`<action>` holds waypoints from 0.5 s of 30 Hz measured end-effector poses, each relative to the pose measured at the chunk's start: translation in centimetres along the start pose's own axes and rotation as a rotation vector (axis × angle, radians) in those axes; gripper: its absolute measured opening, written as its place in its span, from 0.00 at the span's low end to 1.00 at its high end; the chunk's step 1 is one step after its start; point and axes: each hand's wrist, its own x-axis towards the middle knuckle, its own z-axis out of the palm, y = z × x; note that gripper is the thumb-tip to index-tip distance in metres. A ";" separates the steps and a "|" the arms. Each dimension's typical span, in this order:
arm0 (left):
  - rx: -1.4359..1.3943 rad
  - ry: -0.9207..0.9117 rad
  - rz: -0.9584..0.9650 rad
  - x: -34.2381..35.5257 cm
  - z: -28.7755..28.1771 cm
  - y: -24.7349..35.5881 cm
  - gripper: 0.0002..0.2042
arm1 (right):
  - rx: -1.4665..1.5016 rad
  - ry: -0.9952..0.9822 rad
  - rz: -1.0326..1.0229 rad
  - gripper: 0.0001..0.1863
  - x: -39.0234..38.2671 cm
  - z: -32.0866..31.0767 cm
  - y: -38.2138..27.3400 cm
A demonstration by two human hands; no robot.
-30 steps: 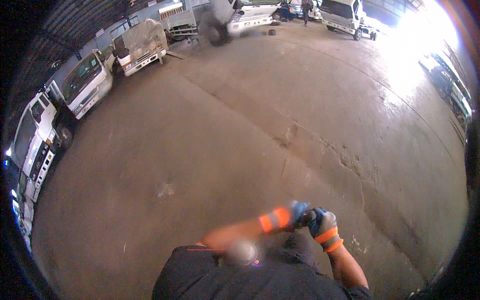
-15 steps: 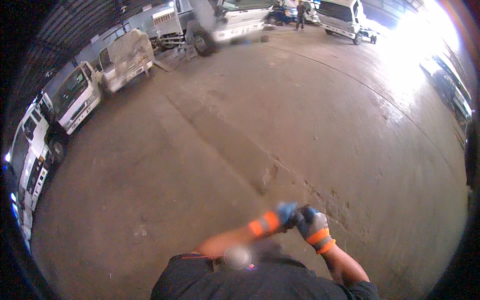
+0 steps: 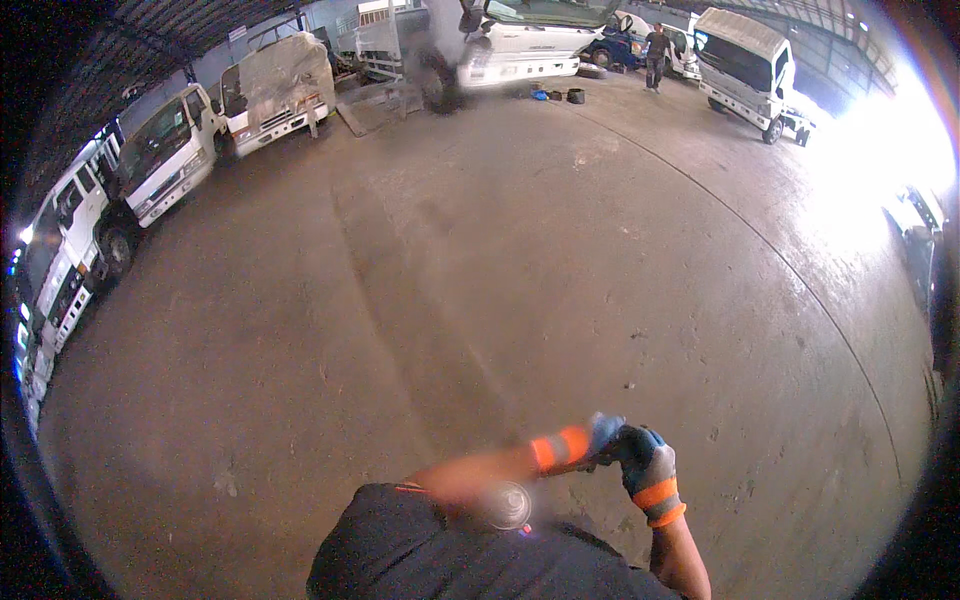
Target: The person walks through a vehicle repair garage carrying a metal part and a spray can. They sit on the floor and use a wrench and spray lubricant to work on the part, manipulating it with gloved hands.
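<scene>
Both my hands wear blue-grey work gloves with orange cuffs and meet in front of my chest, low in the view. My left hand reaches across from the left, its forearm blurred by motion, and its fingers touch my right hand. The gloved fingers overlap, and whether anything small sits between them is hidden. Below them is my dark shirt.
A wide stained concrete floor stretches ahead. White trucks line the left wall, and more trucks stand at the back. A person stands far off near tyres. Bright daylight glares at the right.
The view has swung and moved across the floor, so the trucks sit further right and closer. My hands stayed joined in front of me, shifting slightly right.
</scene>
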 end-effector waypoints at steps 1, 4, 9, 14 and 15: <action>0.028 -0.009 0.016 3.8 -1.8 -1.1 0.12 | 0.001 0.017 -0.002 0.08 3.0 -0.5 3.1; 0.096 0.037 0.103 14.4 -6.1 -5.0 0.12 | -0.217 -0.088 0.180 0.06 10.2 -1.1 13.8; 0.391 0.126 0.282 33.9 -10.9 -14.9 0.12 | 0.166 0.046 0.223 0.09 25.3 -3.5 27.4; 0.609 -0.177 -0.165 54.3 -18.1 -20.3 0.10 | -0.178 -0.227 0.148 0.09 41.2 -8.9 42.3; 0.491 -0.174 -0.205 58.6 -20.1 -19.1 0.10 | -0.150 -0.166 0.164 0.09 44.3 -9.6 46.0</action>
